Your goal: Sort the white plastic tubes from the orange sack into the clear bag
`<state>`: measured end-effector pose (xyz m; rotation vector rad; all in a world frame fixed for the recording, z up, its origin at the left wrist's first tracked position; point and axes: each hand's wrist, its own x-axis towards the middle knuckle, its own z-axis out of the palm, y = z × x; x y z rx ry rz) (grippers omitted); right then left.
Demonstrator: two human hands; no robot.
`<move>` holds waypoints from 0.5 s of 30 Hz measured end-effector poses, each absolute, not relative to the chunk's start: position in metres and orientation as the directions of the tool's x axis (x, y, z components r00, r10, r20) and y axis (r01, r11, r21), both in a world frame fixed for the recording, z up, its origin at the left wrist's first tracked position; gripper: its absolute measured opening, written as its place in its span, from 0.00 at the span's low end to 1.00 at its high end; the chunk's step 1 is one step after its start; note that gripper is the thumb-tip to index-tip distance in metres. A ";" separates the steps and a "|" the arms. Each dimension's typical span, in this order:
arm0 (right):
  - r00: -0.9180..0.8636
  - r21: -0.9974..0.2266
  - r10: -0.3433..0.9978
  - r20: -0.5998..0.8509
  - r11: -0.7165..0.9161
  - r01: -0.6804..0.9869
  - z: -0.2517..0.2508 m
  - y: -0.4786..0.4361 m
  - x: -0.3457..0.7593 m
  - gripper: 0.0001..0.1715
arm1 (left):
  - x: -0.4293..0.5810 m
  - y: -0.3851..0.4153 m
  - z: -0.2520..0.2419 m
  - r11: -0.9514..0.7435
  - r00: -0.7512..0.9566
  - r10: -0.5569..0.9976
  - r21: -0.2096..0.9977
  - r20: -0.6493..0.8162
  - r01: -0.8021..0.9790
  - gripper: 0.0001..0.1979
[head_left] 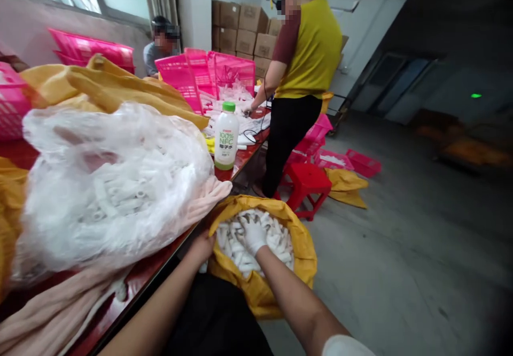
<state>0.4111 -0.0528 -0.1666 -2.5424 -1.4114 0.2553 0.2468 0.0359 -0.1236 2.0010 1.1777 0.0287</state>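
My right hand (252, 235), in a white glove, reaches down into a yellow sack (300, 249) and rests among many short white tubes (276, 241). Its fingertips are partly hidden among them. My left hand (202, 245) grips the sack's rim next to the edge of a red table (136, 276). A clear plastic bag (116, 185) full of similar white tubes lies on the table to the left, with pale pink fabric (208, 201) beside it.
A bottle of coconut water (226, 137) stands on the table. Beyond it, a standing person (304, 78) works at pink crates (234, 72), and another person (158, 46) sits behind. A red stool (306, 185) and stacked cardboard boxes (244, 30) stand on the right and back.
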 end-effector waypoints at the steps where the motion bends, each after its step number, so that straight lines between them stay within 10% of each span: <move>1: 0.532 -0.275 0.845 -0.057 -0.526 0.805 -0.168 -0.056 0.419 0.31 | 0.243 0.038 -0.126 -0.236 0.561 0.754 0.656 -0.342 0.717 0.18; 15: 0.322 -0.225 0.911 -0.259 -0.381 0.897 -0.192 -0.109 0.393 0.38 | 0.228 0.024 -0.121 -0.160 0.586 0.723 0.737 -0.365 0.656 0.16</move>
